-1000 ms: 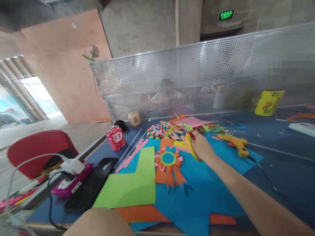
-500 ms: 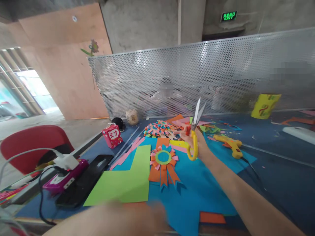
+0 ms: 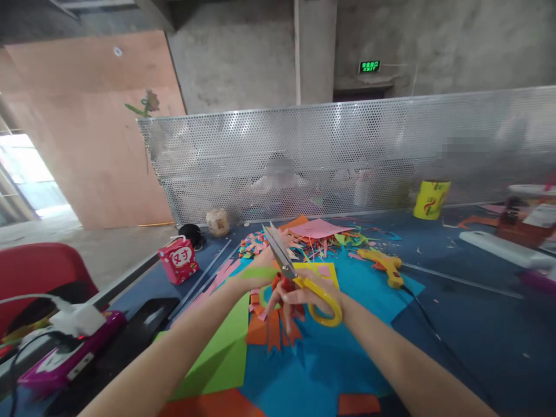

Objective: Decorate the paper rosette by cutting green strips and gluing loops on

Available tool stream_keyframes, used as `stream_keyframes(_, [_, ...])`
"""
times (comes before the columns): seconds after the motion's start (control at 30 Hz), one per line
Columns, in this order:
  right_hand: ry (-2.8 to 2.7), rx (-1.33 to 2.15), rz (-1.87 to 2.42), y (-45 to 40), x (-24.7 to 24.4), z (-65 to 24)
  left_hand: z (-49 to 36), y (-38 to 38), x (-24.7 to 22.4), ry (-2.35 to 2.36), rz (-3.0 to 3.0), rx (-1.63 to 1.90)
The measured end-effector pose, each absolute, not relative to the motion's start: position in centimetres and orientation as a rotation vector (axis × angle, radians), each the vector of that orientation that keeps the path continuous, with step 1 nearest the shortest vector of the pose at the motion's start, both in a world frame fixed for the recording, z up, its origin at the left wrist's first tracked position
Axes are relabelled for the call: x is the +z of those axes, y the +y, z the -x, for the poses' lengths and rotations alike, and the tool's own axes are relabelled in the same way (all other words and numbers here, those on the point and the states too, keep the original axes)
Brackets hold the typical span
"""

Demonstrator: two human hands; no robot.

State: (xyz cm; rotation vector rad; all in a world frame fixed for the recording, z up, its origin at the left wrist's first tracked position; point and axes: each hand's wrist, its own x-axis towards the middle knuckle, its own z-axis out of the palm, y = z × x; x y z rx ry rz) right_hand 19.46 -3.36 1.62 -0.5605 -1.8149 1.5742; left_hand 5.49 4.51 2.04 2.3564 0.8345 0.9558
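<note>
Left hand [image 3: 267, 260] is partly behind the scissors' blades, grip impossible to tell; paper rosette [image 3: 274, 330] lies beneath, probably light, easily creased, best lifted by its centre; scissors [image 3: 286, 270], likely stiff, best held by their loops, are clasped in the right hand [image 3: 300, 296].

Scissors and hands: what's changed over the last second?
The right hand, still holding the scissors, moved left and nearer, over the orange rosette. The left hand reached forward to the pile of paper pieces; its grasp is hidden. The glue gun and red carton stayed put, though the view shifted.
</note>
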Motion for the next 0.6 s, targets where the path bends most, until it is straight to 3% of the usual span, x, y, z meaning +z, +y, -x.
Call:
stream_keyframes(0.23, [-1.604, 1.444, 0.591, -1.3, 0.4, -19.6, -4.7, 2.8, 1.6, 0.429, -1.334, 0.694])
stream_keyframes(0.6, [-1.392, 1.723, 0.390, -1.4, 0.2, -19.2, -1.5, 0.8, 1.4, 0.218, -1.487, 0.677])
